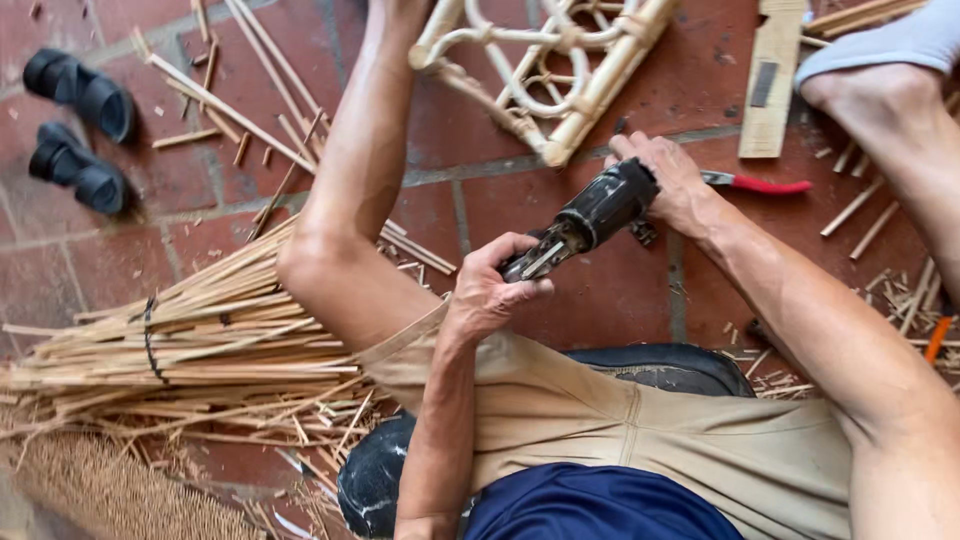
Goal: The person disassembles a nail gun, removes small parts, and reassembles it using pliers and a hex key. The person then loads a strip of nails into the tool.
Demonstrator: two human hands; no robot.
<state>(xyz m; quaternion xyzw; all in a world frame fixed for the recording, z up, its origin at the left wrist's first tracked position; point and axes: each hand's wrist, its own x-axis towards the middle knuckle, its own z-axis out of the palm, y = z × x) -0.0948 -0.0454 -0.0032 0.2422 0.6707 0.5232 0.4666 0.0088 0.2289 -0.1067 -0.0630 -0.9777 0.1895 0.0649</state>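
Both my hands hold a black hand-held power tool [600, 212], like a staple gun, above the red tile floor. My right hand [676, 185] grips its thick rear body. My left hand [488, 292] closes around its metal nose end, fingers on the shiny front part. The tool lies tilted, nose down to the left. Just beyond it stands a pale woven rattan frame [560, 70], its lower corner close to the tool's rear.
A tied bundle of thin cane strips [200, 340] lies at left beside my bent knee [330, 260]. Red-handled pliers [760, 184] lie right of my right hand. A wooden block [770, 80], black sandals [80, 120] and scattered offcuts [880, 215] cover the floor.
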